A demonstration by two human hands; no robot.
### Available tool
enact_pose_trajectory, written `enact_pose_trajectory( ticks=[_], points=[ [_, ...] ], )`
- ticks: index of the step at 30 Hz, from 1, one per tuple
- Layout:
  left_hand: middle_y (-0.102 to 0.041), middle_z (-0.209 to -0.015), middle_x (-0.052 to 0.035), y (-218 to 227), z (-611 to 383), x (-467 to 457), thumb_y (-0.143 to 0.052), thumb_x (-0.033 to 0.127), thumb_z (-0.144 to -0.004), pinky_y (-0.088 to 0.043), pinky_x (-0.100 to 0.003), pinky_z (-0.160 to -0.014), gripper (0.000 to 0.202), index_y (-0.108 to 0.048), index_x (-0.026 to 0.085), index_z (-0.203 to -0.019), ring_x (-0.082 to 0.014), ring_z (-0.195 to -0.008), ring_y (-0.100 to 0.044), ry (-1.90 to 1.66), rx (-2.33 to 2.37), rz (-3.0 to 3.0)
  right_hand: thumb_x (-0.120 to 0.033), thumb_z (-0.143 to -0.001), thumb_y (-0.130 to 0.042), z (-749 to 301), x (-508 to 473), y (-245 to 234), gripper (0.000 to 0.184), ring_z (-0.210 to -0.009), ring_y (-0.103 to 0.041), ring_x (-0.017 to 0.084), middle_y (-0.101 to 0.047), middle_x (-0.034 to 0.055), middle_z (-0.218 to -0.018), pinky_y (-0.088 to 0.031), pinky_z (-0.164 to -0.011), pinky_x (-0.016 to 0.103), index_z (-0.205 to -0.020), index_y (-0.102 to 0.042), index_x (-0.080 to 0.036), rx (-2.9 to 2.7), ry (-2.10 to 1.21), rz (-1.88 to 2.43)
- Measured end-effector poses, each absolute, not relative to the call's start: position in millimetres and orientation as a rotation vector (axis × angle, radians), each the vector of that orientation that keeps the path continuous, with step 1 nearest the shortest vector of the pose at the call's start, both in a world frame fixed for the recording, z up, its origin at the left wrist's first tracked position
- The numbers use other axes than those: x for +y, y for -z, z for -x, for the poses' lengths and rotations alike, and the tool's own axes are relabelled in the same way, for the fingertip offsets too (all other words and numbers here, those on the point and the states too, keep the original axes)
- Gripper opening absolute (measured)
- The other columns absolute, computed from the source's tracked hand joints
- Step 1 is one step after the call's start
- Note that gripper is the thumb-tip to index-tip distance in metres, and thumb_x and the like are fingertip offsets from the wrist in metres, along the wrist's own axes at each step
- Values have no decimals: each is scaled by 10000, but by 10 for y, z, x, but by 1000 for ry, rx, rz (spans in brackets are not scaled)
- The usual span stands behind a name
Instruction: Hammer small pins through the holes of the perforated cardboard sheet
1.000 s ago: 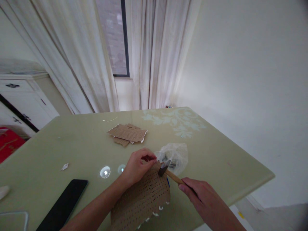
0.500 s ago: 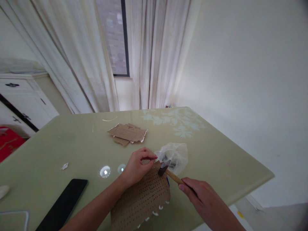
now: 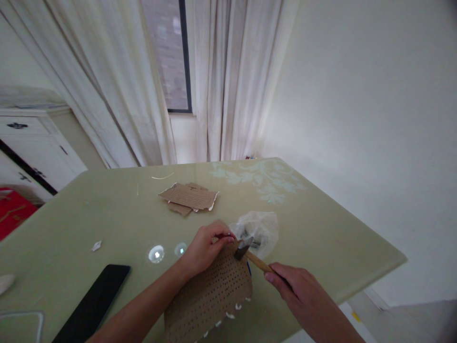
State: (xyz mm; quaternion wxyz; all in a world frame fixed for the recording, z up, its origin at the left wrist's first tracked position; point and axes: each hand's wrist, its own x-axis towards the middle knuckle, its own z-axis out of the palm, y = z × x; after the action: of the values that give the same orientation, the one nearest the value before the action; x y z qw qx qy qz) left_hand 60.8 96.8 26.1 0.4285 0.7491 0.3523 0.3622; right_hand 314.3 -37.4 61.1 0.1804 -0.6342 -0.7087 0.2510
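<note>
A brown cardboard sheet [image 3: 214, 295] dotted with rows of small holes lies before me, its near right edge torn white. Above its far end is my left hand [image 3: 210, 245], thumb and forefinger pinched together; anything between the fingertips is too small to make out. My right hand [image 3: 294, 286] grips the wooden handle of a hammer [image 3: 257, 262]. The dark hammer head hovers over or rests on the cardboard's far right corner, just right of my left fingertips; I cannot tell if it touches. Just beyond it lies a clear plastic bag [image 3: 266, 226] with dark small items inside.
Further back on the pale green table [image 3: 321, 238] is a stack of torn cardboard pieces [image 3: 191, 196]. A black phone [image 3: 94, 302] lies to the left, near a white scrap [image 3: 96, 246]. A grey wire-like frame [image 3: 40, 324] shows at the lower left.
My left thumb and forefinger have come together and moved slightly right and down, closer to the hammer head. The hammer and my right hand are nearly unmoved.
</note>
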Motion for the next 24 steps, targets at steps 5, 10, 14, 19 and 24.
enact_pose_trajectory(
  ticks=[5, 10, 14, 19, 24],
  points=[
    [-836, -927, -16, -287, -587, 945, -656, 252, -976, -528, -296, -844, 184, -835, 247, -931, -212, -906, -744, -844, 891, -1914, -512, -1115, -417, -3136, -375, -628, 442, -804, -734, 261, -773, 39, -830, -508, -760, 363, -857, -670, -258, -2011, -697, 1801],
    [-843, -921, -16, -258, -596, 948, -650, 255, -982, -529, -296, -831, 192, -833, 249, -925, -219, -900, -754, -802, 885, -1945, -506, -1118, -434, -3126, -393, -636, 429, -778, -734, 264, -772, 30, -811, -518, -726, 362, -837, -660, -272, -2011, -677, 1795],
    [-852, -944, -25, -234, -602, 944, -643, 254, -991, -529, -298, -827, 201, -839, 252, -951, -224, -908, -765, -789, 886, -1968, -492, -1121, -431, -3131, -379, -635, 421, -806, -737, 263, -770, 27, -824, -518, -760, 366, -867, -676, -262, -2026, -672, 1821],
    [-853, -930, -25, -233, -610, 958, -642, 235, -992, -525, -289, -810, 204, -839, 246, -942, -221, -892, -769, -782, 895, -1988, -519, -1121, -424, -3124, -361, -629, 442, -802, -732, 273, -764, 35, -818, -507, -752, 373, -851, -661, -262, -2025, -707, 1820],
    [-847, -946, -36, -230, -623, 954, -641, 241, -1005, -518, -294, -825, 203, -837, 237, -954, -222, -902, -759, -772, 889, -2019, -484, -1127, -422, -3129, -377, -631, 427, -835, -744, 259, -781, 38, -850, -508, -781, 352, -882, -686, -253, -2038, -692, 1827]
  ],
)
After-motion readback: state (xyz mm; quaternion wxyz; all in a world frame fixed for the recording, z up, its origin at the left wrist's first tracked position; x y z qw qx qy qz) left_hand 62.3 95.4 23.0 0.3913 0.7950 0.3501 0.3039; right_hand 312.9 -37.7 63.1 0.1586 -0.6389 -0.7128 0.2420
